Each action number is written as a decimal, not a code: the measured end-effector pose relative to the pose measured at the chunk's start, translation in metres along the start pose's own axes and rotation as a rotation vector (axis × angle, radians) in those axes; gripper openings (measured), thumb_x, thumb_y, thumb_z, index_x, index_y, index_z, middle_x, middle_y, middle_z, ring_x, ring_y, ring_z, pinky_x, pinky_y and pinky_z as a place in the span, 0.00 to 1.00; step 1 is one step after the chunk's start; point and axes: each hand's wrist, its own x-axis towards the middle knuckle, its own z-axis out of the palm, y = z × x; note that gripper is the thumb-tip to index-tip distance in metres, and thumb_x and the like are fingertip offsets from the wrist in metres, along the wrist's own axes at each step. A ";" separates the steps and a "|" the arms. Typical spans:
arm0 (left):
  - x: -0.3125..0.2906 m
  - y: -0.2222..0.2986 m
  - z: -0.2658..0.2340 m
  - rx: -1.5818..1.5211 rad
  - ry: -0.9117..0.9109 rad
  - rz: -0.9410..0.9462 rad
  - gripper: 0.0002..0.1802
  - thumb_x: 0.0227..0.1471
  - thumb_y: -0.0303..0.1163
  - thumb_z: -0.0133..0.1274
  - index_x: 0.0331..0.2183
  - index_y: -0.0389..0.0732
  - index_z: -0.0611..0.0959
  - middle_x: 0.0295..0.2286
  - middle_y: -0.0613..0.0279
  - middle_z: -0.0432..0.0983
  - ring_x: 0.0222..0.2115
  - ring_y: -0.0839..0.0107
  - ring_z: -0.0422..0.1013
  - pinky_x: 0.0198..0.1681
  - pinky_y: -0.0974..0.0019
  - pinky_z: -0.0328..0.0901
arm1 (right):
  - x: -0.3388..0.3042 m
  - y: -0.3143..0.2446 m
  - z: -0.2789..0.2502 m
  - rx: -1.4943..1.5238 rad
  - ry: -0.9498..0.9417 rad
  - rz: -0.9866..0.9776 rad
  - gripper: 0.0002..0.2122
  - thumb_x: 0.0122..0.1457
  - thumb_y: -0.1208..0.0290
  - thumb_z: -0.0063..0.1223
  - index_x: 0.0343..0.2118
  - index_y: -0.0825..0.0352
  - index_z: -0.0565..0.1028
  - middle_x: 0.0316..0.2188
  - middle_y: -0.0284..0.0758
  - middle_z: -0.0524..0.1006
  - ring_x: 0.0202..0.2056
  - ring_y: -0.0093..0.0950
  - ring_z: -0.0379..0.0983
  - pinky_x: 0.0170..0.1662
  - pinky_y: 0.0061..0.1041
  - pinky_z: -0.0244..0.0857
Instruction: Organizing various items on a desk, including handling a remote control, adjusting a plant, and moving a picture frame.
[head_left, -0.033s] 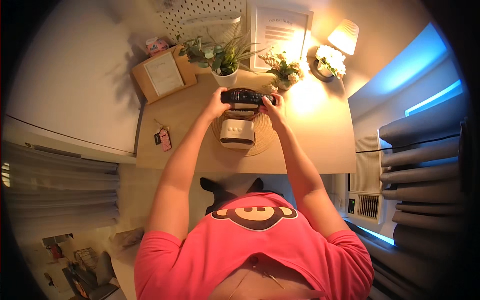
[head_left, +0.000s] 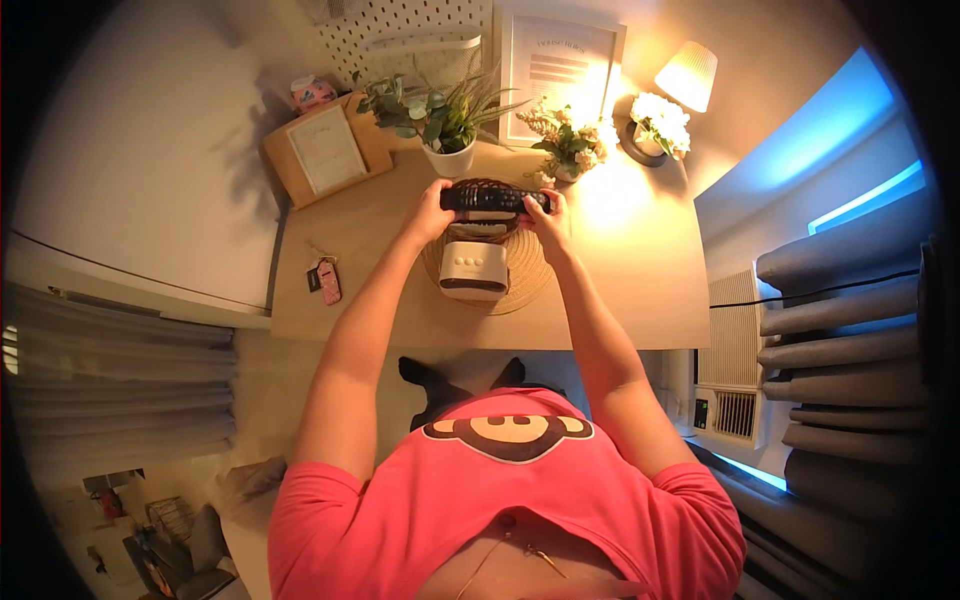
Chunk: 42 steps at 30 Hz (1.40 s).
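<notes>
My left hand [head_left: 432, 213] grips the left end of a long black remote control [head_left: 490, 198], its surface studded with small raised buttons. At the other end my right hand [head_left: 547, 215] holds it, thumb on top. The remote lies crosswise above the desk. Partly hidden beneath and behind it is a dark brown, wire-like holder [head_left: 492, 183] with pale items inside that I cannot make out. Closer to me, a white box-shaped device [head_left: 474, 262] with three round buttons and a dark lower band stands on a round woven placemat [head_left: 530, 275].
Along the desk's back stand a potted plant [head_left: 450, 160], a flower arrangement [head_left: 575, 145], a white frame [head_left: 560, 60] and a lit lamp [head_left: 688, 75]. A wooden board with a framed sheet [head_left: 327, 150] leans at the left. A pink key fob [head_left: 330, 282] lies on the left side.
Both hands keep their hold on the remote control. It has tilted slightly, and more of the brown wire-like holder shows behind it. The view has shifted a little.
</notes>
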 end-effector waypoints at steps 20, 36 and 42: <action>-0.030 0.005 -0.007 -0.422 -0.057 -0.391 0.43 0.43 0.38 0.48 0.58 0.37 0.50 0.56 0.39 0.47 0.58 0.50 0.46 0.57 0.57 0.46 | -0.004 -0.004 -0.025 0.197 -0.104 -0.057 0.17 0.56 0.72 0.51 0.48 0.61 0.64 0.37 0.29 0.66 0.37 0.21 0.68 0.40 0.27 0.69; -0.137 -0.072 -0.018 0.376 0.517 -0.211 0.18 0.43 0.28 0.51 0.40 0.37 0.74 0.43 0.46 0.65 0.45 0.50 0.59 0.49 0.52 0.55 | 0.033 0.016 -0.064 -0.367 -0.081 0.211 0.16 0.55 0.59 0.52 0.43 0.63 0.71 0.30 0.28 0.74 0.27 0.20 0.71 0.28 0.24 0.68; -0.133 -0.114 -0.083 0.766 0.571 -0.513 0.25 0.45 0.31 0.54 0.47 0.40 0.69 0.47 0.44 0.62 0.47 0.44 0.59 0.47 0.49 0.58 | 0.062 0.064 -0.045 -0.490 0.051 -0.062 0.15 0.55 0.68 0.49 0.42 0.71 0.74 0.40 0.39 0.76 0.38 0.30 0.71 0.44 0.28 0.61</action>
